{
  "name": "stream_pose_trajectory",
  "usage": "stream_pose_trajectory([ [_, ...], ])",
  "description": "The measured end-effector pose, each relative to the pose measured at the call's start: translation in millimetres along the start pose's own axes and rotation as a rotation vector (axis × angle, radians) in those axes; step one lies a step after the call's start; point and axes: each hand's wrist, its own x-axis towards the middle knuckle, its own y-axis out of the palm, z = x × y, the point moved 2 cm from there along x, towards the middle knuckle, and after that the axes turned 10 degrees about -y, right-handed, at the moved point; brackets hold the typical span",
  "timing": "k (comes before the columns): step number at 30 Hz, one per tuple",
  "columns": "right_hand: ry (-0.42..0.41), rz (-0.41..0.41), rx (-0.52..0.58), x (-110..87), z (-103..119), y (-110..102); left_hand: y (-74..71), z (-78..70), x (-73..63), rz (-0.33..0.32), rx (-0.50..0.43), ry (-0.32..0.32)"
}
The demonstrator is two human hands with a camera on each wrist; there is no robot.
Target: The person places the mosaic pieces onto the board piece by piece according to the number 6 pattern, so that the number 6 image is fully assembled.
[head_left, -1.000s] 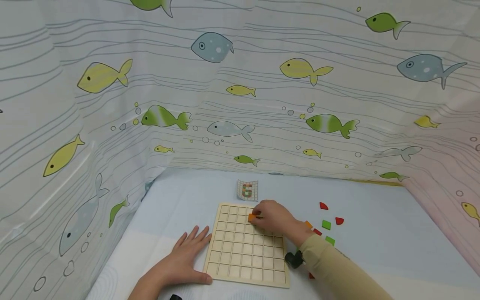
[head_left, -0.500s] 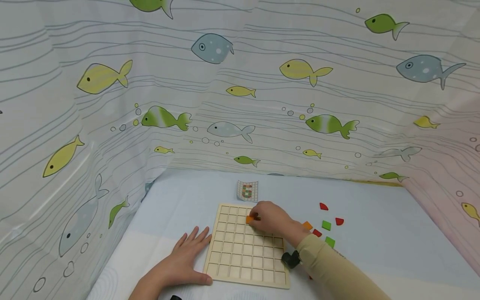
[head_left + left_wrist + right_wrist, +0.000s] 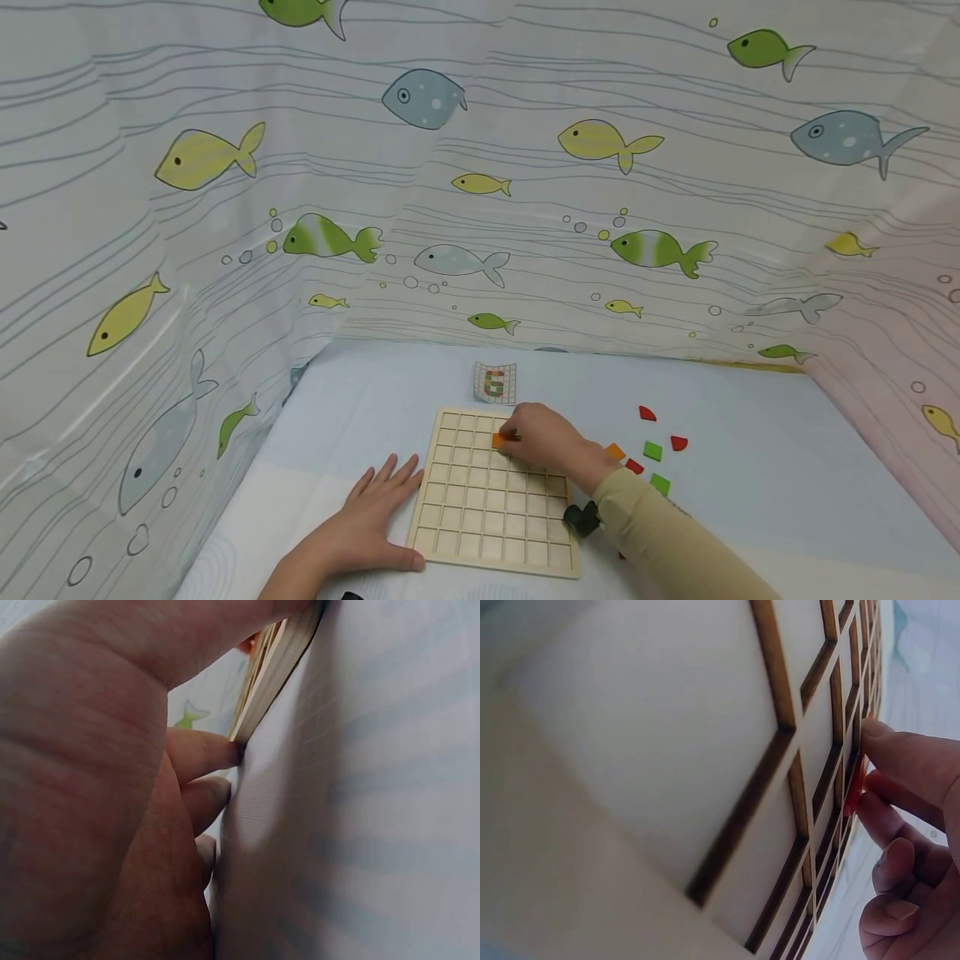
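A square wooden board (image 3: 474, 566) with a grid of shallow compartments lies on the table. My right hand (image 3: 546, 437) reaches over its upper part and pinches an orange square tile (image 3: 497, 441) between thumb and fingers. In the right wrist view the tile (image 3: 855, 786) sits right at the grid's surface, partly covered by the fingertips. To the board's left, my left hand (image 3: 367, 517) rests on the table with fingers spread, thumb and fingertips at the board's edge. The left wrist view shows those fingers beside the board's side (image 3: 270, 682).
Behind the board lies a small paper card (image 3: 495, 383) printed with a coloured grid pattern. Right of the board are loose green tiles (image 3: 653, 451), red quarter-round pieces (image 3: 647, 413) and another orange tile (image 3: 615, 451). Fish-patterned curtains (image 3: 540, 275) surround the table.
My right hand has shifted slightly left and nearer with the orange tile, then stayed nearly still over the last half second. The left hand and board keep their places.
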Motion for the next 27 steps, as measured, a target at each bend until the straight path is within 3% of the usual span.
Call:
stream_pose_trajectory([
  [4,0.003,-0.003,0.006,-2.6,0.0,-1.7,0.2,0.1,0.2,-0.001,0.005,-0.001],
  [12,0.085,-0.047,0.067,-13.2,1.6,-12.3,-0.1,-0.9,0.4,-0.002,0.007,-0.009],
  [27,0.234,-0.101,0.126,-47.8,-18.8,-24.6,-0.2,-1.3,0.7,0.002,0.01,-0.031],
])
